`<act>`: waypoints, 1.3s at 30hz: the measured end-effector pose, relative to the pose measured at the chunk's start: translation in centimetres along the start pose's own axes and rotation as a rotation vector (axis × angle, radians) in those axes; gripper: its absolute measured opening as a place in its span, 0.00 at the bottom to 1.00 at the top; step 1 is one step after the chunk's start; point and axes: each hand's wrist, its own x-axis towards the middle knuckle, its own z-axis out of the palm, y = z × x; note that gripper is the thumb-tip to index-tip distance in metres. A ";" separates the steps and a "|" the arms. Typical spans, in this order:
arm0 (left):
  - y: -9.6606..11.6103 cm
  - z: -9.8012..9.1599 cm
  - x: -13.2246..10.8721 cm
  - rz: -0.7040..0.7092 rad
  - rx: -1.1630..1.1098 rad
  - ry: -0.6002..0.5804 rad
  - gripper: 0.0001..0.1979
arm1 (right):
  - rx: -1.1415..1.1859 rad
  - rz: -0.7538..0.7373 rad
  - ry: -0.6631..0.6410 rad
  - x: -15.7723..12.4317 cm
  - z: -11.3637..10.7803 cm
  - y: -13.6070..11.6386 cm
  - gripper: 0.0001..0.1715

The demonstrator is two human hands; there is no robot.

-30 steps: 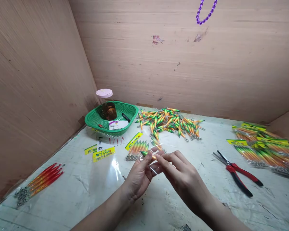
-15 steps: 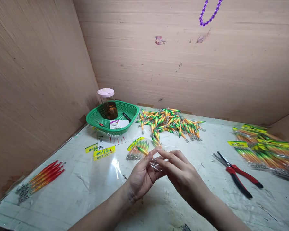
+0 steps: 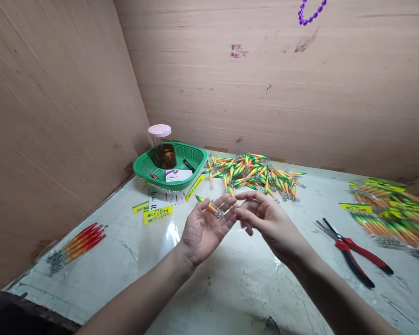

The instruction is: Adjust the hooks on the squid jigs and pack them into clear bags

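Note:
My left hand (image 3: 203, 232) is palm up, its thumb against a green-and-orange lure (image 3: 210, 206) that lies across the fingers, with metal hooks at its near end. Just to the right, my right hand (image 3: 265, 216) is loosely curled, thumb and fingertips apart close to the left fingertips; nothing can be made out between them. Beyond the hands lies a pile of green-and-orange lures (image 3: 251, 172). A yellow label (image 3: 195, 187) stands tilted just past my left thumb; what is below it is partly hidden.
A green basket (image 3: 139, 170) holds a lidded jar (image 3: 167, 156), a card and a pen. More yellow labels (image 3: 158, 215) lie nearby. Red lures (image 3: 80, 244) are at the left. Red-handled pliers (image 3: 352, 256) and packed lures (image 3: 387, 225) are at the right.
The view has shifted slightly. Both hands have risen a little and the left palm has opened out. The yellow label has moved away and tilted more steeply; the lures below it no longer show clearly.

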 end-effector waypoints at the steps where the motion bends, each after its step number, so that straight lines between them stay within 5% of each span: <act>1: 0.1 0.2 0.0 0.022 -0.003 0.051 0.18 | 0.011 -0.019 -0.017 0.4 0.3 0.0 0.28; 5: 1.9 0.9 -0.1 0.204 -0.076 0.268 0.18 | -0.049 -0.092 -0.001 0.8 1.0 1.4 0.27; 10: 4.7 0.8 -0.6 0.265 -0.191 0.233 0.18 | -0.350 -0.151 0.015 1.4 2.3 6.5 0.15; 16: 3.5 -0.4 0.0 0.180 -0.139 0.257 0.21 | -0.720 -0.170 -0.036 2.7 5.4 10.5 0.13; 22: 2.7 -1.0 0.2 0.194 -0.087 0.255 0.22 | -0.845 -0.159 -0.079 2.1 4.0 11.1 0.14; 30: 2.2 -1.4 0.5 0.238 -0.032 0.227 0.21 | -0.793 -0.253 -0.036 1.4 3.3 10.1 0.02; 37: 1.6 -1.2 0.5 0.209 -0.017 0.271 0.18 | -0.668 -0.331 0.000 -4.7 -4.9 2.4 0.04; 39: 1.2 -1.1 0.4 0.187 0.006 0.273 0.17 | -0.627 -0.411 -0.099 -6.6 -6.5 -0.4 0.09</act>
